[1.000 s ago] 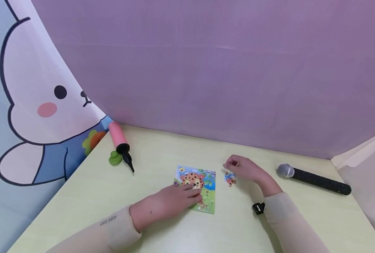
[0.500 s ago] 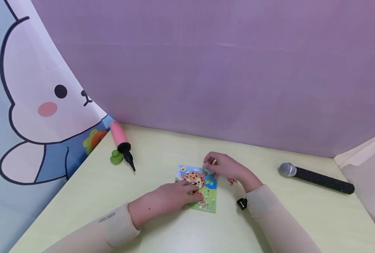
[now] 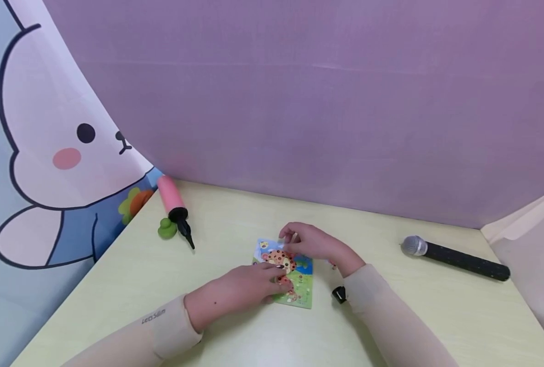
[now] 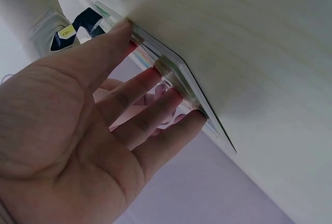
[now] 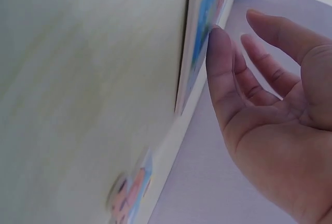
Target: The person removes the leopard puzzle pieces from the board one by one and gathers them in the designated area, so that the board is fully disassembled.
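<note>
A small jigsaw puzzle [image 3: 305, 288] with a spotted leopard picture lies flat on the table. My left hand [image 3: 253, 286] rests across its lower left part, with extended fingertips [image 4: 192, 117] on the picture in the left wrist view. Over the upper edge is my right hand [image 3: 310, 241]. In the right wrist view its thumb tip is right at the puzzle's blue part [image 5: 205, 24], and the other fingers are bent and apart, with nothing visible between them. A loose puzzle piece [image 5: 129, 198] lies on the table beside the puzzle, mostly hidden by the right wrist in the head view.
At the back left lie a pink hand pump [image 3: 171, 196] with a black nozzle and a small green duck [image 3: 167, 229]. A black microphone [image 3: 460, 260] with a silver head lies on the right. A purple cloth [image 3: 299, 112] hangs behind the table.
My right hand has moved left from the loose pieces to the puzzle's upper edge. My left hand has stayed on the puzzle, shifting only slightly.
</note>
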